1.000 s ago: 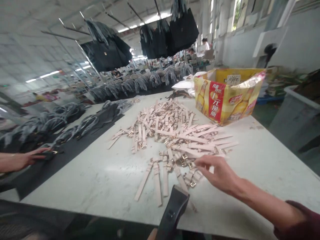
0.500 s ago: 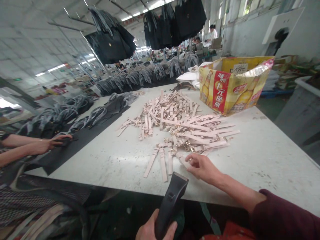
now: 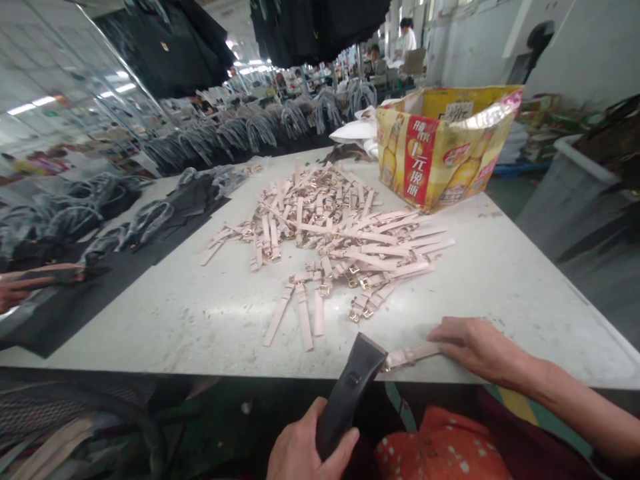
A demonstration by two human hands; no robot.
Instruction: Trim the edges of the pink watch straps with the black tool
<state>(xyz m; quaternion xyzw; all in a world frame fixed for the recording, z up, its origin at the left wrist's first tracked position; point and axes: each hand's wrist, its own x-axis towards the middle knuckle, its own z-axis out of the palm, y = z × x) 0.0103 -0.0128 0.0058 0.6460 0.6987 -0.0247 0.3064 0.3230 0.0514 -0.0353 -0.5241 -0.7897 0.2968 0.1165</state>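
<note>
My left hand [image 3: 307,445] is wrapped round the black hair clipper [image 3: 350,387], its head tilted up and to the right near the table's front edge. Between the fingers of my right hand [image 3: 473,347] is one end of a pale pink buckle strap [image 3: 413,355]. The strap's buckle end lies right at the clipper head; whether they touch I cannot tell. Beyond my hands, a heap of similar pink straps [image 3: 320,213] with gold buckles spreads over the table, a few lying loose at its near side.
A yellow and red carton [image 3: 450,157] stands on the white table [image 3: 505,287] at the back right. Black pieces with plastic-wrapped handles [image 3: 150,223] lie on the left, beside a co-worker's hand [image 3: 15,287]. A grey bin [image 3: 565,200] stands at right.
My right hand has drawn a strap out of the heap toward the right and front edge, bringing its buckle end to the clipper. The view has shifted right and downward.
</note>
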